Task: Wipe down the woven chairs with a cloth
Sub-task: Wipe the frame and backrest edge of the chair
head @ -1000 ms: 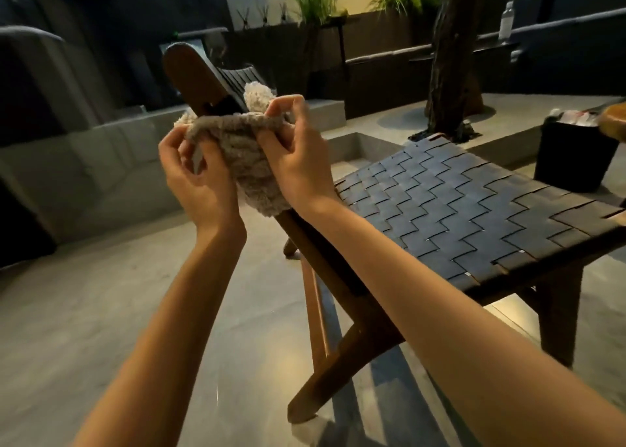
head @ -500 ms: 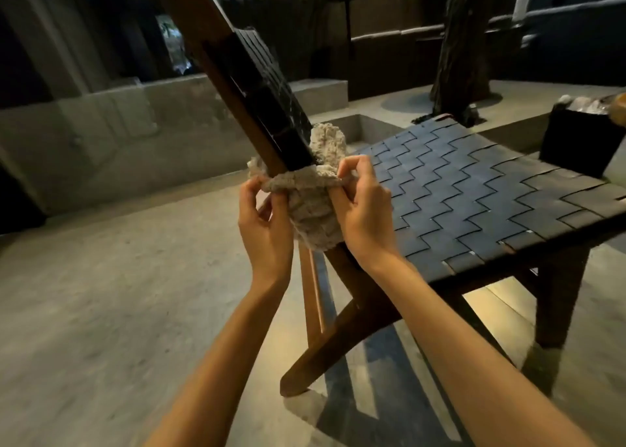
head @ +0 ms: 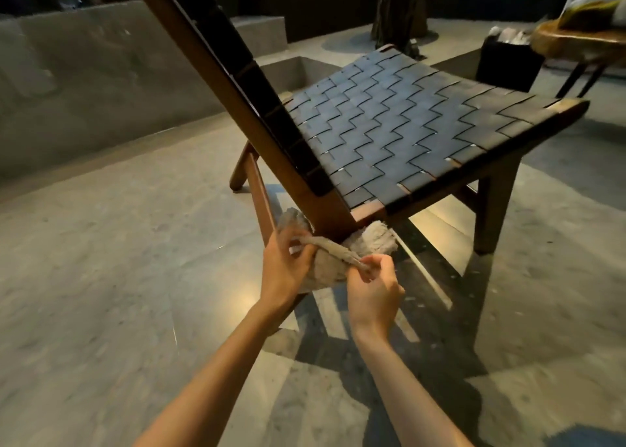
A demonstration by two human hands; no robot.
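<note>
A low lounge chair (head: 487, 189) of dark reddish-brown wood stands on a smooth, mottled grey stone floor (head: 101, 277). Its woven seat (head: 389, 125) is made of flat, dark, leather-like straps interlaced in a stepped zigzag pattern, and it sags slightly toward the middle. A straight, slanted back rail (head: 237, 84) rises from the rear of the frame, with the same dark straps wrapped along its inner edge.

The cloth (head: 369, 243) is pale beige, nubby and thick like terry. It is looped round the lowest part of that rail, just below the point where rail and seat frame meet. Its fluffy bulk bulges out on both sides of the wood, and one edge is twisted into a tight rope across the front.

Both hands are closed on the cloth. The left hand (head: 288, 270) pinches the left end of the twisted strip between its thumb and curled fingers. The right hand (head: 372, 291) pinches the right end with its fingertips.

Behind the chair stand a rough-barked tree trunk (head: 399, 6), a boxy black bin (head: 508, 64), a rounded wooden tabletop (head: 576, 40) and a low concrete wall (head: 84, 67).
</note>
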